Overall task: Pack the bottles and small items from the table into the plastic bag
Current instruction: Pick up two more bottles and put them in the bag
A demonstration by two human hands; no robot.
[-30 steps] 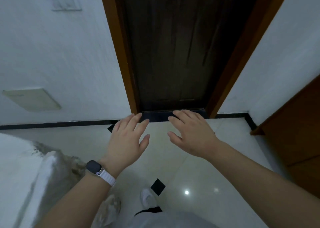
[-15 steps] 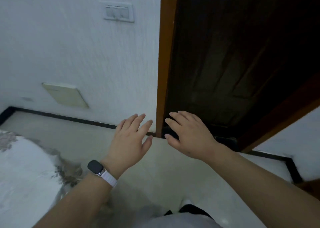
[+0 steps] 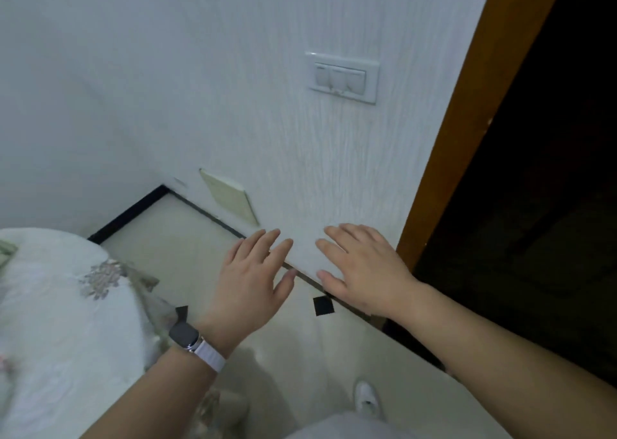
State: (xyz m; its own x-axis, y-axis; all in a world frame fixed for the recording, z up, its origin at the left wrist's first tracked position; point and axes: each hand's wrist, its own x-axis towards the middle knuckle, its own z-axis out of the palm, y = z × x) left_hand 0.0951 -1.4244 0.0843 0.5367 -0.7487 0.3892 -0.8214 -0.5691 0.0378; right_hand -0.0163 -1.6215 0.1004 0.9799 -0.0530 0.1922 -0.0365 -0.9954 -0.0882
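The white flower-embroidered cloth-covered desk (image 3: 60, 305) occupied the lower left. No bottles, small items or plastic bag were in view. Right of the desk, the left hand (image 3: 248, 281) and right hand (image 3: 364, 268) hovered flat, fingers extended, grasping nothing, apparently poised to reach. The pale tiled floor (image 3: 187, 238) lay open from the desk edge to the orange-brown wooden door frame (image 3: 459, 138).
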